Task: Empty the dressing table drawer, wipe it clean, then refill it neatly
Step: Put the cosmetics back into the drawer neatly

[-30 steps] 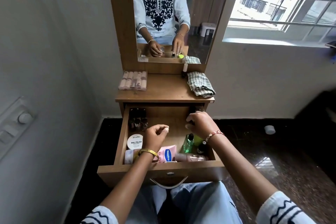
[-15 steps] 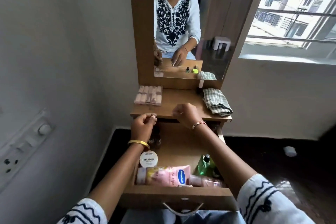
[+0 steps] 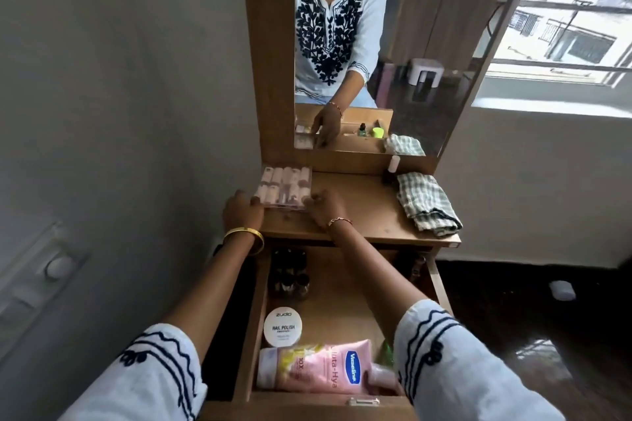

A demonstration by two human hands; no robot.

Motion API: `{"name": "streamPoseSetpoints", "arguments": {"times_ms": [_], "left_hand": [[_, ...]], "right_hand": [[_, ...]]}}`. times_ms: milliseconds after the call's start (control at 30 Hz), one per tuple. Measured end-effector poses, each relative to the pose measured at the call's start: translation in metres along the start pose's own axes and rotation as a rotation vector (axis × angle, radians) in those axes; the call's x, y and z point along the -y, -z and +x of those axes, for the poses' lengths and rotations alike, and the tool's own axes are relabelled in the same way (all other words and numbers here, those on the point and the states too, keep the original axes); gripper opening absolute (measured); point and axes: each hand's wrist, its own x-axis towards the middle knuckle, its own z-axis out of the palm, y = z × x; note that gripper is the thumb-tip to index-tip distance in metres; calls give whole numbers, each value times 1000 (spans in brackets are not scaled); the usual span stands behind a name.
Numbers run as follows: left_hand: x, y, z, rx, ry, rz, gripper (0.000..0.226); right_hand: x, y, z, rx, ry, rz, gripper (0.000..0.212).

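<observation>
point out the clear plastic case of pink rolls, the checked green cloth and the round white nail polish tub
clear plastic case of pink rolls (image 3: 285,189), head view, middle of its lid
checked green folded cloth (image 3: 425,203), head view, its top fold
round white nail polish tub (image 3: 283,326), head view, centre of its printed lid

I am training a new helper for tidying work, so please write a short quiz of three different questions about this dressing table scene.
1. True or false: the checked green-and-white cloth lies inside the open wooden drawer.
2. Which thing do the left hand and right hand both touch?
A. the clear plastic box of pink lipsticks
B. the pink Vaseline lotion tube
3. Fill in: the round white jar reads "NAIL ____".

Key: 1 false, it lies on the tabletop; 2 A; 3 POLISH.
</observation>
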Motion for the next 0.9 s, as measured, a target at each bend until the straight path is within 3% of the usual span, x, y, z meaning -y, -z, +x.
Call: {"name": "streamPoseSetpoints", "arguments": {"times_ms": [100, 400, 533, 700, 900], "left_hand": [[-7, -7, 5, 69, -19, 42, 34], [-6, -2, -4, 59, -44, 34, 36], [-7, -1, -16, 58, -16, -11, 33], [-15, -2, -45, 28, -31, -189, 25], [-35, 2, -88, 68, -75, -421, 32]], "right_hand": [[0, 0, 6, 1, 13, -7, 34], [-7, -5, 8, 17, -11, 33, 38], [-12, -6, -5, -91, -91, 249, 41], [-16, 4, -41, -116, -102, 757, 41], [-35, 36, -85, -160, -28, 960, 42]]}}
